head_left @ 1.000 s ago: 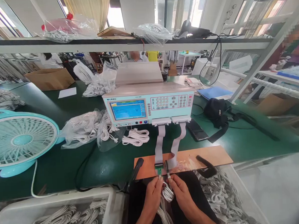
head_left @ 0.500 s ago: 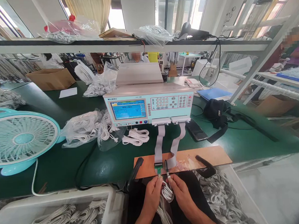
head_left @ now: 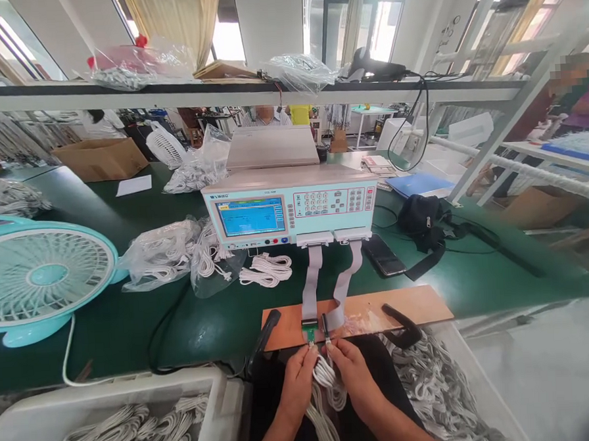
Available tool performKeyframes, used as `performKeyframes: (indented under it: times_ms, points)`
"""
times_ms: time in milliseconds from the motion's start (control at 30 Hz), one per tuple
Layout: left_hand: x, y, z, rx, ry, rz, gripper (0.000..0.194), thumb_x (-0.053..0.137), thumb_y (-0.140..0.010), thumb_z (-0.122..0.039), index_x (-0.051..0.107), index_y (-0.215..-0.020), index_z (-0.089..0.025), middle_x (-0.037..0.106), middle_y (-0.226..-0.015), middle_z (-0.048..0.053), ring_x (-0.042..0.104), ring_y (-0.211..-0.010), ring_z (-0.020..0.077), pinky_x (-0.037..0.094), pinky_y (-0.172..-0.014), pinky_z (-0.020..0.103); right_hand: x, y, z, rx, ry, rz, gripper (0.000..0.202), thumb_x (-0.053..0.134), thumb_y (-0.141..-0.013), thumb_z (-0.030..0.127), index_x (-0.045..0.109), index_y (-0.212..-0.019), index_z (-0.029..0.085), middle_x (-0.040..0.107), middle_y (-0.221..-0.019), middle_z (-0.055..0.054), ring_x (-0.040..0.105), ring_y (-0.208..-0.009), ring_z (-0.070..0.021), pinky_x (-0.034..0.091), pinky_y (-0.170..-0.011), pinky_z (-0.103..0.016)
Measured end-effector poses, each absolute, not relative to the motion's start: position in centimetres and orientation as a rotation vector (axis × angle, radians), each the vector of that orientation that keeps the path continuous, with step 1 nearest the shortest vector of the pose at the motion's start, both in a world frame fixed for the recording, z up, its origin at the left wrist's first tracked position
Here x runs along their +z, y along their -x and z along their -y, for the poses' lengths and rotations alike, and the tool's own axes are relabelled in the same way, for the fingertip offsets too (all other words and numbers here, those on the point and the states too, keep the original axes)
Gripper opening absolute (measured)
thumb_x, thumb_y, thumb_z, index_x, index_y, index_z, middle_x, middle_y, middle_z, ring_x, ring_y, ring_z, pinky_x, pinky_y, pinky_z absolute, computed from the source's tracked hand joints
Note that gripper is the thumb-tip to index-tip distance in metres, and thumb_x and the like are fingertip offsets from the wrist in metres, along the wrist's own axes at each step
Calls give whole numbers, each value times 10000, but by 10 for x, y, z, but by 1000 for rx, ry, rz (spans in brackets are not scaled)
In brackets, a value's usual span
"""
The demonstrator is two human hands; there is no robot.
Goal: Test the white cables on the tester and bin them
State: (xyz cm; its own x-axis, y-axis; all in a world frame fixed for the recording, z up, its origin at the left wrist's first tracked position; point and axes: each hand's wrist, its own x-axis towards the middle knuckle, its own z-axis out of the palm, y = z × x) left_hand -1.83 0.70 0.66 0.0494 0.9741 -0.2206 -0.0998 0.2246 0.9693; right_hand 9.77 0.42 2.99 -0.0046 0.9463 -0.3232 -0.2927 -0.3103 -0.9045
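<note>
My left hand (head_left: 298, 373) pinches one end of a coiled white cable (head_left: 324, 371) right at the small green circuit board (head_left: 310, 333). Between finger and thumb of my right hand (head_left: 349, 366) is the cable's other end, held against the dark connector (head_left: 325, 327) on the second ribbon. The cable's coil hangs between both hands, above another white bundle (head_left: 323, 420) over my lap. Two grey ribbon cables (head_left: 310, 292) run from the board and connector up to the tester (head_left: 294, 210), whose blue screen (head_left: 249, 216) is lit. My fingers partly hide the plug ends.
Under the board and connector lies an orange wooden strip (head_left: 407, 301), with a black clamp handle (head_left: 268, 334) at its left. White bins (head_left: 204, 390) of cables flank my legs. A phone (head_left: 384, 255), a turquoise fan (head_left: 45, 276) and bagged cables (head_left: 162, 250) occupy the green table.
Text on the tester's screen has changed; the large line at its top is gone. The cable coil has shifted slightly between my hands, which keep their hold. The whole view has moved a little.
</note>
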Motion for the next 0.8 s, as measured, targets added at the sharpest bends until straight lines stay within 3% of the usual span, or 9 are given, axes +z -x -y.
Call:
performKeyframes:
  times_ms: [200,333,500,600,800]
  points:
    - [8,16,-5,1104,-900,-1228,477,565,-696,-609,602,-621,-139,520,-532,-13,459,-520,126,381,-513,226,21,-106,-5,1455,1288,908,418,663,-644,565,599,-635,152,527,-598,-6,461,-601,-159,384,-580,-248]
    - [2,19,-6,1201,-899,-1399,477,584,-652,-629,648,-637,-157,630,-644,61,566,-688,209,445,-655,290,8,-111,-13,1441,1249,1007,471,652,-606,638,625,-618,168,575,-628,-40,524,-698,-229,428,-670,-304]
    - [-8,19,-11,1216,-937,-1488,570,534,-596,-734,654,-600,-177,658,-699,104,568,-759,260,440,-729,340,18,-111,-15,1466,1229,1065,483,668,-562,658,660,-619,179,603,-660,-61,534,-713,-255,447,-687,-332]
    - [-14,17,-13,1177,-964,-1494,652,459,-609,-783,646,-588,-158,642,-672,106,555,-744,259,430,-716,340,20,-111,-14,1441,1232,1054,494,684,-523,666,653,-590,177,597,-643,-62,531,-704,-255,447,-691,-338]
    - [-7,16,-15,1163,-1020,-1437,564,497,-685,-694,620,-635,-146,595,-655,55,529,-709,209,407,-681,291,2,-110,-18,1396,1225,1105,474,622,-645,633,638,-640,159,558,-608,-43,495,-640,-215,405,-620,-311]
